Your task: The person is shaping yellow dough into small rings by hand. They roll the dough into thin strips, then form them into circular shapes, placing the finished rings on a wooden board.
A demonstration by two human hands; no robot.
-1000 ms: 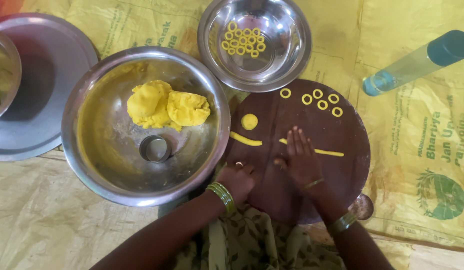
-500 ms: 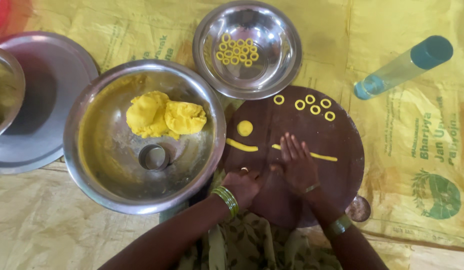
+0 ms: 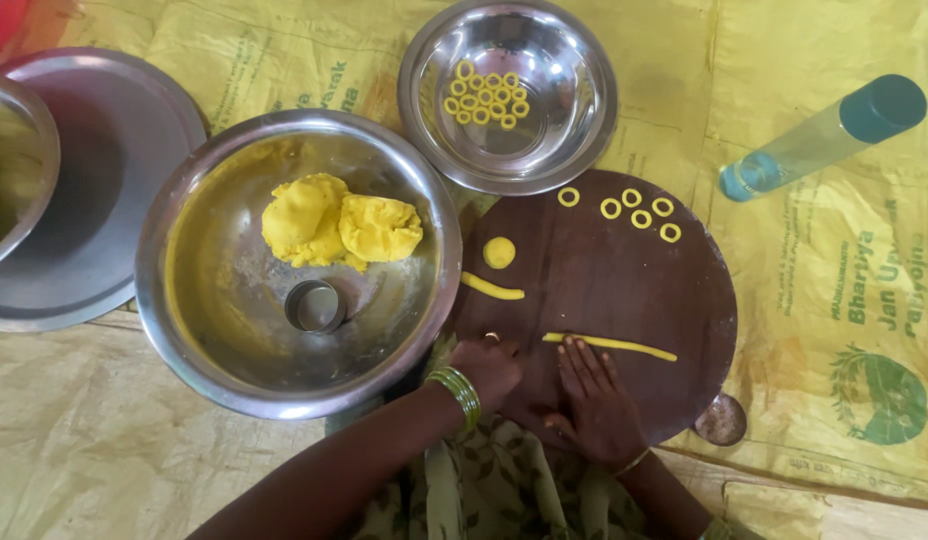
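A round dark wooden board (image 3: 674, 290) lies in front of me. My right hand (image 3: 594, 400) rests flat on it, fingers spread, fingertips just below a long thin yellow dough rope (image 3: 612, 345). My left hand (image 3: 489, 368) is curled at the board's near left edge, green bangles on its wrist, nothing visible in it. A shorter dough rope (image 3: 491, 288) and a small dough disc (image 3: 499, 252) lie on the board's left. Several small dough rings (image 3: 639, 210) sit at its far edge.
A large steel bowl (image 3: 184, 300) on the left holds two yellow dough lumps (image 3: 339, 225) and a small metal ring cutter (image 3: 315, 306). A smaller steel bowl (image 3: 574, 130) behind holds several dough rings. A clear bottle (image 3: 819, 140) lies at right. A steel plate (image 3: 104, 180) sits far left.
My right hand has drawn back toward me off the long dough rope, which now lies bare beyond the fingertips. The left hand stays curled at the board's edge.
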